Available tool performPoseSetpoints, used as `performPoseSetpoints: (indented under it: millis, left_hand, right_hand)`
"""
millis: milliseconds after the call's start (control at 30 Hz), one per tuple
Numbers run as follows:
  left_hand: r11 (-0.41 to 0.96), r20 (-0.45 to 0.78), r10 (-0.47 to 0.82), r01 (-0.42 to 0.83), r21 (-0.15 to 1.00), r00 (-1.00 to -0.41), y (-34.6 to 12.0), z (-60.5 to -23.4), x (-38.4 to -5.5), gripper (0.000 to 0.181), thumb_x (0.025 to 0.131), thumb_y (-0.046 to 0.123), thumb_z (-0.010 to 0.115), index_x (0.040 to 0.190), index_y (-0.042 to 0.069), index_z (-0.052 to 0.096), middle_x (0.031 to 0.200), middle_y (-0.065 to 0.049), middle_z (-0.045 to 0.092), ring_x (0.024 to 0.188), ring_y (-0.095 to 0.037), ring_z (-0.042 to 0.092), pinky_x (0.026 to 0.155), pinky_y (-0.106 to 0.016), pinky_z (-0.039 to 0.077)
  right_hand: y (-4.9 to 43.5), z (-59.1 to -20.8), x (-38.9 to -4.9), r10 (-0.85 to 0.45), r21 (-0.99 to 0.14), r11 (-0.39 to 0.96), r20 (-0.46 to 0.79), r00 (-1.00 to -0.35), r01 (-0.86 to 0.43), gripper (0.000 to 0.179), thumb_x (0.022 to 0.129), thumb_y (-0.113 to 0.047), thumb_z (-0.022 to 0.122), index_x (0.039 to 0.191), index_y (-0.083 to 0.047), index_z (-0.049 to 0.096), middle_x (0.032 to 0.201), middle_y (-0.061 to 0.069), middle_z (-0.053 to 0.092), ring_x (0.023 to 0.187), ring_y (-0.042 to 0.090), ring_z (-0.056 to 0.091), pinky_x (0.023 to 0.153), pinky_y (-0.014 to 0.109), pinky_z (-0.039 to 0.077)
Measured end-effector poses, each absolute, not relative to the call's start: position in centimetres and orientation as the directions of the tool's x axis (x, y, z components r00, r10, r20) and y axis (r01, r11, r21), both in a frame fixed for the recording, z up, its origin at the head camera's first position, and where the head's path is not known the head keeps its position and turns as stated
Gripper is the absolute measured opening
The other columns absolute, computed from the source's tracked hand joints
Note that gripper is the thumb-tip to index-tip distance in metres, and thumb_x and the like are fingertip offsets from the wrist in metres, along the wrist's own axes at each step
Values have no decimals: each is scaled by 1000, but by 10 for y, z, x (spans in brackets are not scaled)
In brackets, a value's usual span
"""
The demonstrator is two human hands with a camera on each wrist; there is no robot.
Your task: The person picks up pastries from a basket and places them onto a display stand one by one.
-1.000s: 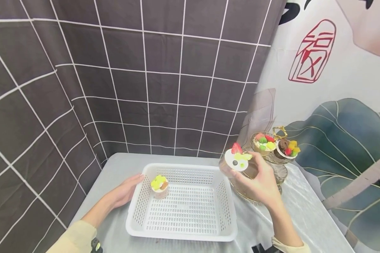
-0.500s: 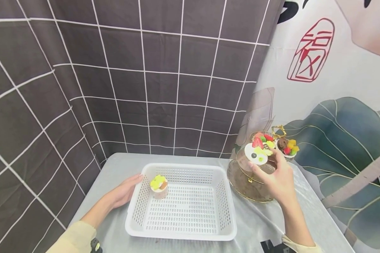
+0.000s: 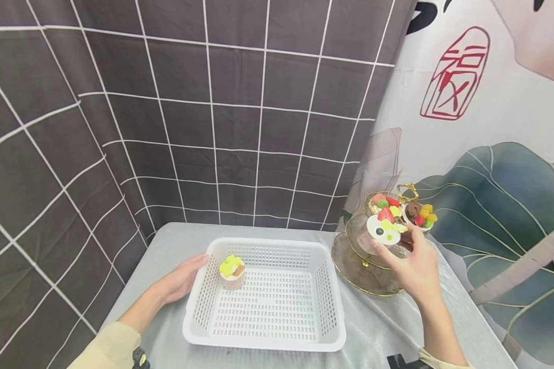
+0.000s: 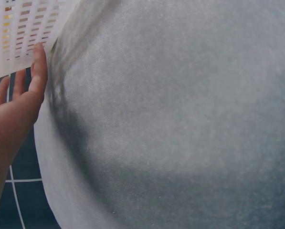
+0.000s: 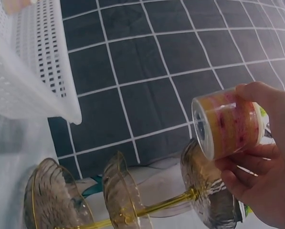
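My right hand [image 3: 419, 266] grips a small dessert cup [image 3: 382, 231] by its side, thumb and fingers around it. The cup has a white top with a strawberry and yellow-green pieces; the right wrist view shows the clear wall and pink-and-yellow layers of the cup [image 5: 226, 125]. It is held over the tiered stand [image 3: 367, 281], whose tiers are smoky with gold rims. With fairly straight fingers, my left hand [image 3: 184, 277] touches the left side of the white plastic basket [image 3: 265, 344]. Inside the basket, near its left wall, stands a yellow-topped dessert cup [image 3: 233, 272].
On the stand's top tier are a fruit-topped dessert cup [image 3: 384, 202] and a chocolate dessert cup [image 3: 419, 215], beside the gold handle [image 3: 407, 192]. A grey cloth [image 3: 175, 238] covers the table. Dark gridded fabric [image 3: 240, 128] hangs close behind.
My right hand has carried the strawberry-topped cup rightward from near the basket's edge to over the stand's tiers. The left hand and basket have stayed in place.
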State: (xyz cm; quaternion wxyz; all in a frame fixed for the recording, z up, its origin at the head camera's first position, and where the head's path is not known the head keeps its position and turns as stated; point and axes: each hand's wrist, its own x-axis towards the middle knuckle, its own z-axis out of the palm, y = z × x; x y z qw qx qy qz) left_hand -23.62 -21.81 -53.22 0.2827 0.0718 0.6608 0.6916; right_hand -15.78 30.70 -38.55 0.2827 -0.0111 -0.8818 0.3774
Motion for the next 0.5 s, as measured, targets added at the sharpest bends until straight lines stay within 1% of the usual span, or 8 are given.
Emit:
performPoseSetpoints:
  millis: [67,167,267,333,400,467,500]
  left_hand:
    - [34,-272,491,-294,955,-828,-218,-532,-236,77,114,53,36,171,9,10,173,-25,19,157,-46,24,122,-54,37]
    - [31,-269,490,-292,956,-829,-218,-531,-235,77,114,53,37,171,9,10,173,-25,19,157,-46,24,122,-54,38]
    - [28,-266,490,-290,956,-830,-218,-531,-235,77,114,53,37,171,8,10,173,-25,19,157,-46,24,123,-54,38]
    - [23,-266,490,-292,956,-831,-218,-530,-234,77,114,52,37,170,8,10,173,-25,19,157,-46,24,123,-53,37]
    - [20,-266,488,-294,956,-831,-217,-529,-234,76,114,51,37,170,7,10,173,-25,19,157,-45,24,123,-53,37]
    - [17,-268,484,-298,954,-833,-217,-529,-233,76,114,51,37,170,7,10,173,-25,19,157,-45,24,123,-53,37]
    - [17,-268,484,-298,954,-833,-217,-529,-233,76,114,50,37,170,7,10,173,-25,19,157,-45,24,123,-53,37]
  right_hand:
    - [310,-386,-157,228,-667,720,487,-843,-191,71,86,-25,91,142,0,57,122,21,70,104,-3,53,87,4,41]
    - [313,-387,-157,222,-656,731,493,-841,-191,68,85,-24,91,140,-1,59,121,21,71,103,-1,55,87,9,44]
    - [314,-389,-158,208,-639,743,502,-839,-199,65,84,-24,92,135,-1,60,119,22,72,105,12,61,85,16,46]
    - [314,-390,-158,203,-632,749,507,-838,-201,63,83,-24,92,133,0,61,118,23,72,106,24,64,85,17,46]
    - [314,-392,-158,203,-628,751,510,-836,-202,62,83,-24,93,131,0,62,117,23,72,107,31,66,85,19,47]
    - [314,-393,-157,202,-630,749,516,-832,-208,61,83,-24,93,130,1,62,117,23,73,107,33,67,85,18,47]
    - [314,-393,-157,204,-630,747,518,-831,-210,60,83,-23,93,129,1,62,117,23,73,106,27,67,85,17,47]
